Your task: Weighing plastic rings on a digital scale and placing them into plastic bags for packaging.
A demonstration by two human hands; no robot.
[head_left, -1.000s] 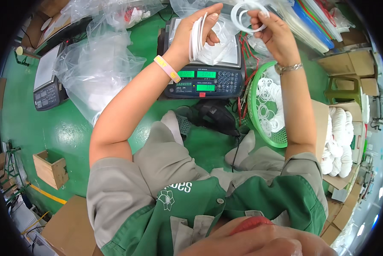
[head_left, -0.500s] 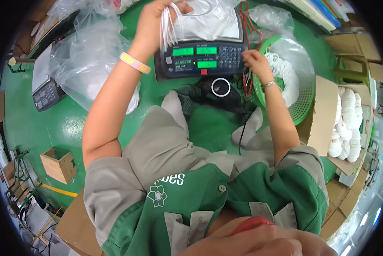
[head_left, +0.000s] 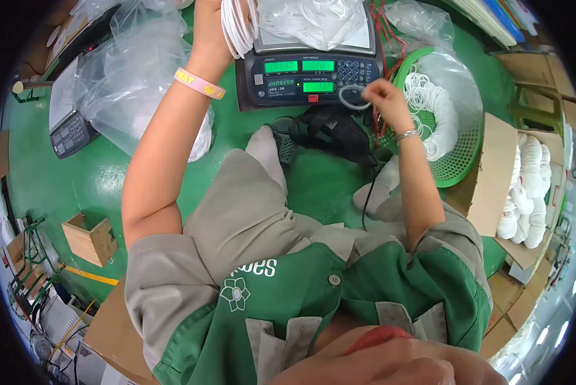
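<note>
My left hand (head_left: 209, 25), cut by the top edge, is closed on a bunch of thin white rings (head_left: 240, 29) beside a dark digital scale (head_left: 278, 97). On the scale's pan lies a pile of white rings (head_left: 313, 24), apparently in clear plastic. At the scale's right corner, my right hand (head_left: 389, 102) pinches a single thin ring (head_left: 341, 100) in front of the keypad. Right of that hand, a green basket (head_left: 462, 168) lined with clear plastic contains many white rings (head_left: 443, 125). The left fingertips are out of view.
A black bag (head_left: 340, 138) with a cable lies below the scale. Red cords (head_left: 385, 38) run along its right side. A large clear plastic bag (head_left: 130, 83) and a second scale (head_left: 71, 136) are on the left; a cardboard box (head_left: 487, 176) with white bundles stands right.
The ring seen over the black bag is now in my right hand, higher up by the keypad. My left hand has shifted up and left with its rings, away from the pan.
</note>
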